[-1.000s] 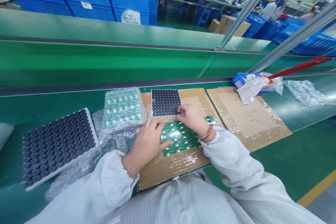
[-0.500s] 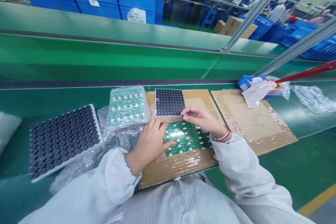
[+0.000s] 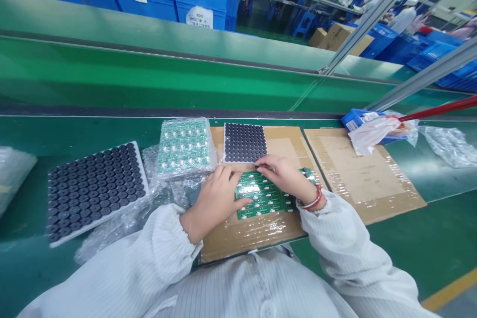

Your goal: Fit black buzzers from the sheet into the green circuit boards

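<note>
- Left hand point(image 3: 214, 199) is lying palm down, fingers loosely spread, thumb reaching over the left side of the green board point(image 3: 257, 190).
- Right hand point(image 3: 285, 175) is pinching a small dark part point(image 3: 257, 166) between thumb and fingers, just above the board's upper edge; detail is too small to read.
- Board is lying flat on the near cardboard point(image 3: 257, 236), below the small tray point(image 3: 245, 143) of black round parts.
- Second board point(image 3: 289, 202) is lying just beside it on the right, partly hidden under the right hand and wrist; a dark piece is showing near its top.
- Wrapped stack point(image 3: 184, 146) of green boards is sitting left of the small tray, on crumpled bubble wrap point(image 3: 112, 231).
- Large tray point(image 3: 97, 191) of black round parts is resting farther left, tilting across the desk point(image 3: 22, 253).
- Second cardboard point(image 3: 363, 169) is lying to the right; blue bin point(image 3: 354, 118) with plastic bags is standing at its far edge.
- Across the line, people in pale coats are working at benches.
</note>
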